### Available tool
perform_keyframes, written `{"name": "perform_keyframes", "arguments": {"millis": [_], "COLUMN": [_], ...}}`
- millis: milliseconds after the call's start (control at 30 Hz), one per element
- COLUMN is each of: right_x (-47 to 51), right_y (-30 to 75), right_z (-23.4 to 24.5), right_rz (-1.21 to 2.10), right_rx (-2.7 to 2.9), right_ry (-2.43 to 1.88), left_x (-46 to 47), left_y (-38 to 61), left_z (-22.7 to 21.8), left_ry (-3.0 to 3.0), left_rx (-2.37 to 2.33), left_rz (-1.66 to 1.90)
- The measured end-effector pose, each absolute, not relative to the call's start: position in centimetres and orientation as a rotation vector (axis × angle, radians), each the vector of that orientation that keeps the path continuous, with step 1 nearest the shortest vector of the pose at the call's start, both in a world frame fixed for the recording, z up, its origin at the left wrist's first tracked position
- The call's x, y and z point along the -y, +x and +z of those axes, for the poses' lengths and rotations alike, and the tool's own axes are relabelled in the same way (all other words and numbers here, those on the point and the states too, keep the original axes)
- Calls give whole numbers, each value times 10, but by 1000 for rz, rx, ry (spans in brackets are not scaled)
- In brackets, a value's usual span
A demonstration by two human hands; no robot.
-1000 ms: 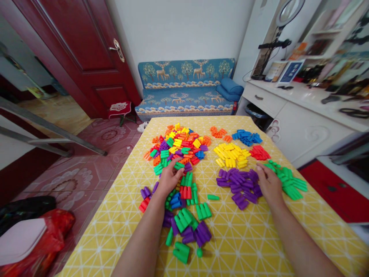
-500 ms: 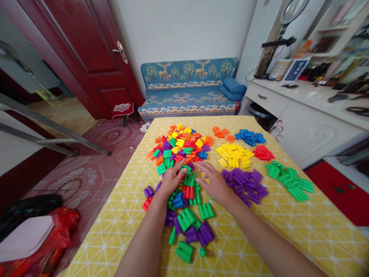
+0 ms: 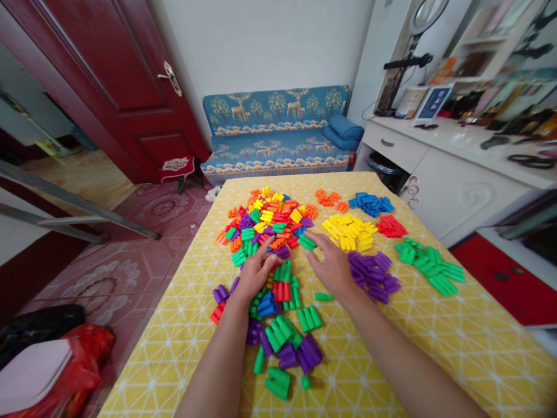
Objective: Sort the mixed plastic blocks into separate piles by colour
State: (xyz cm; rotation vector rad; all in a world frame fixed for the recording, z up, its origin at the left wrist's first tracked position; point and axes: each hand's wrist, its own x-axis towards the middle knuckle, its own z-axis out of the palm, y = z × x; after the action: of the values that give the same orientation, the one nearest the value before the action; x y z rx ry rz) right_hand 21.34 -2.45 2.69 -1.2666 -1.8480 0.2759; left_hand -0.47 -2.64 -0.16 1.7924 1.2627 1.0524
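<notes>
My right hand pinches a green toy block between thumb and fingers, just above the tablecloth. My left hand has its fingers apart and holds nothing, at the near edge of a mixed pile of colourful plastic blocks. Close by the left hand lie a red block and a blue block. A purple pile sits to the right of my right hand, with a yellow pile behind it. Nearer to me are green blocks and purple blocks.
Sorted piles of orange, blue, red and green blocks lie along the right side of the yellow patterned tablecloth. Beyond the table stand a blue sofa and, to the right, a white cabinet.
My right hand has taken hold of a green block, which lay by the left fingertips, and lifted it right. The left hand has stayed by the pile. The view has shifted slightly.
</notes>
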Motion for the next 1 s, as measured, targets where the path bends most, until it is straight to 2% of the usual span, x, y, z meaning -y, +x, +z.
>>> {"name": "perform_keyframes", "arguments": {"millis": [100, 267, 433, 600, 800, 1000], "right_x": [23, 42, 61, 50, 60, 79], "right_y": [290, 402, 425, 384, 291, 241], "right_z": [21, -10, -33, -14, 12, 10], "right_rz": [-11, -434, -531, -365, 564, 611], "right_rx": [1617, 1543, 1508, 1549, 2165, 2409], "right_ry": [-1435, -1829, -1970, -1614, -1426, -1341], "left_x": [25, 23, 22, 24, 25, 24], "left_y": [-5, -4, -2, -2, -3, -4], "left_z": [-3, -3, -4, -4, -6, -9], "left_ry": [1775, 1790, 1737, 1689, 1666, 1668], "left_rx": [-1303, -1350, -1324, -1304, -1297, -1284], "left_rz": [1032, 1014, 1065, 1121, 1193, 1189]}}
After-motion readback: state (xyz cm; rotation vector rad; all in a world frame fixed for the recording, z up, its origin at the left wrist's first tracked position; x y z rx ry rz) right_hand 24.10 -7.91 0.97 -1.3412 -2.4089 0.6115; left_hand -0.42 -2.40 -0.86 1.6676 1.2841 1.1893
